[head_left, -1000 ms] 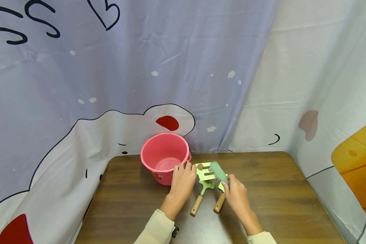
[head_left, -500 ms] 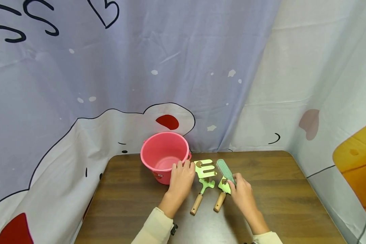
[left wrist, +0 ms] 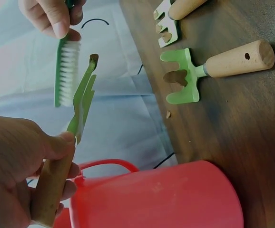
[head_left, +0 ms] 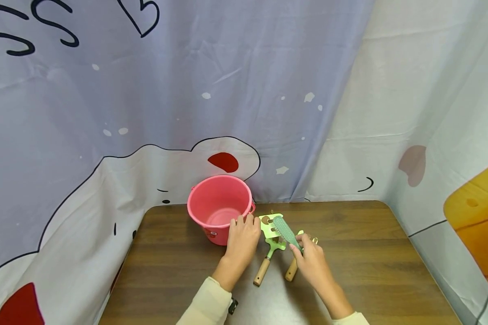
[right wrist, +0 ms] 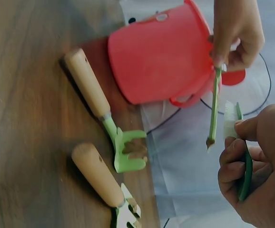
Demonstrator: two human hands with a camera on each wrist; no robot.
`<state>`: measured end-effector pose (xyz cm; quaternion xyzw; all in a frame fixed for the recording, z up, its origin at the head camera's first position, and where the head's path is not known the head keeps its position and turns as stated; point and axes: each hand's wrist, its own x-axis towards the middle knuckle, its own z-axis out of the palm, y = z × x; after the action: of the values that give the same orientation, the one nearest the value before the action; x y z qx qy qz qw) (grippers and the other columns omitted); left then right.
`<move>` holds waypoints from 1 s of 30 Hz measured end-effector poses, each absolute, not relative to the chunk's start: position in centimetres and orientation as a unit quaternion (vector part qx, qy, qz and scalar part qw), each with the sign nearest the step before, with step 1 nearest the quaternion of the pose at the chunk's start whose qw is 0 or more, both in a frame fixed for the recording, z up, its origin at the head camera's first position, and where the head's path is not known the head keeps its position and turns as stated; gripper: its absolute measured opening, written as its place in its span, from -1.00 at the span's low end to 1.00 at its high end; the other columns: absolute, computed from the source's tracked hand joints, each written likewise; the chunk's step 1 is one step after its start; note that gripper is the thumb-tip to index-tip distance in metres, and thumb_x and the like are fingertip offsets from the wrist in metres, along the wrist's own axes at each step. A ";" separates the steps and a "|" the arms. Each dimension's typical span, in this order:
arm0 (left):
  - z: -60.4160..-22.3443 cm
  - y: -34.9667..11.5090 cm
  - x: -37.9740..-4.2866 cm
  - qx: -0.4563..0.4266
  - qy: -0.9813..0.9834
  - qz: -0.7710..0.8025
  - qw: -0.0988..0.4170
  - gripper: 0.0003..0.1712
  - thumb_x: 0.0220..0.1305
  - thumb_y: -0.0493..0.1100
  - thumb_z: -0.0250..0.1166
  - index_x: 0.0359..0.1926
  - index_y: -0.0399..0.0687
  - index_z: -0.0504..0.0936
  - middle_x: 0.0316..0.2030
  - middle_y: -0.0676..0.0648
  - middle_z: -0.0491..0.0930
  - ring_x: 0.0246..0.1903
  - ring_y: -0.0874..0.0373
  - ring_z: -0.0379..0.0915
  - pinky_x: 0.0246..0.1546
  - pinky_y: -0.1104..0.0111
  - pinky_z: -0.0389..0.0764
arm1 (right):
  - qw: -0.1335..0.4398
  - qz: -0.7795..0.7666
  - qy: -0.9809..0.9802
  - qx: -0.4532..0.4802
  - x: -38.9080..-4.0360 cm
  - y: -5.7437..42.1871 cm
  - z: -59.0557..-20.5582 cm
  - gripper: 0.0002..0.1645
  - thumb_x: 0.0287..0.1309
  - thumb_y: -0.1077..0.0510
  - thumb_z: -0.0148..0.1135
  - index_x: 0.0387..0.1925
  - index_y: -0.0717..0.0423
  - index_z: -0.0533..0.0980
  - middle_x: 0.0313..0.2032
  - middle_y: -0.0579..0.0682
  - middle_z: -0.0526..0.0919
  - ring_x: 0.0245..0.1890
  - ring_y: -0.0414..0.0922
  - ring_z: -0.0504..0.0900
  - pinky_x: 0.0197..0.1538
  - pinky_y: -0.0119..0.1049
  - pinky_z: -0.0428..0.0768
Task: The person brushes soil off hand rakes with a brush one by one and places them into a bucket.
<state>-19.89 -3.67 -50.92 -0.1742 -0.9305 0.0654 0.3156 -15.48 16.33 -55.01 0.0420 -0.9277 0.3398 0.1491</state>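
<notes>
My left hand (head_left: 242,237) grips the wooden handle (left wrist: 54,185) of a small garden fork (left wrist: 84,97), its light green prongs pointing away and brown smudges on them. In my right hand (head_left: 312,262) is a green scrub brush (head_left: 285,229) with white bristles (left wrist: 69,71), pinched at one end. From the head view the brush lies across the fork's prongs; in the left wrist view its bristles face them closely. On the table below are a green hand rake (left wrist: 187,78) with a wooden handle and a second pronged tool (right wrist: 102,175), both with brown patches.
A pink bucket (head_left: 211,225) stands just left of my left hand, close to the back edge of the wooden table (head_left: 370,262). Printed curtains (head_left: 244,90) hang behind. Tiny brown crumbs (left wrist: 168,114) lie on the table by the rake.
The brush in my right hand swings right, off the fork's prongs, then back left over them. My left hand holds the fork in nearly the same place.
</notes>
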 end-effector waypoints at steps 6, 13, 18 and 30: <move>-51.0 -3.6 -19.9 -0.171 -0.927 0.065 0.328 -0.70 0.20 -0.23 -0.17 -0.41 0.00 0.52 -0.46 -0.02 0.50 -0.44 0.01 0.43 -0.45 0.26 0.24 | 0.168 0.326 -0.928 0.062 -15.2 15.2 -55.2 -0.70 0.12 0.17 0.33 -0.11 0.16 0.51 -0.45 -0.04 0.66 -0.44 -0.20 0.58 -0.34 -0.23 0.56; -51.0 -3.6 -19.8 -0.171 -0.929 0.063 0.322 -0.66 0.20 -0.23 -0.22 -0.41 0.00 0.52 -0.45 -0.02 0.50 -0.43 0.02 0.43 -0.44 0.26 0.24 | 0.180 0.324 -0.927 0.053 -15.5 15.4 -55.6 -0.72 0.10 0.21 0.34 -0.15 0.20 0.50 -0.44 0.06 0.69 -0.46 -0.12 0.61 -0.39 -0.23 0.56; -50.9 -3.6 -19.8 -0.172 -0.930 0.063 0.318 -0.66 0.20 -0.22 -0.22 -0.41 0.01 0.52 -0.44 -0.02 0.50 -0.43 0.02 0.43 -0.45 0.26 0.23 | 0.185 0.310 -0.932 0.043 -15.7 16.0 -55.8 -0.75 0.11 0.20 0.32 -0.18 0.19 0.49 -0.47 0.05 0.66 -0.49 -0.08 0.58 -0.44 -0.21 0.50; -51.0 -3.9 -19.7 -0.173 -0.935 0.059 0.304 -0.66 0.25 -0.23 -0.22 -0.39 -0.01 0.52 -0.43 -0.03 0.51 -0.41 0.00 0.44 -0.43 0.23 0.27 | 0.217 0.277 -0.935 0.045 -16.0 17.4 -56.5 -0.72 0.08 0.20 0.35 -0.20 0.21 0.47 -0.54 0.09 0.63 -0.53 0.00 0.59 -0.46 -0.02 0.48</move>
<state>-19.67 -3.87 -50.96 -0.1726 -0.9352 0.0595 0.3035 -15.97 17.38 -56.50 0.0453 -0.9348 0.2774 0.2169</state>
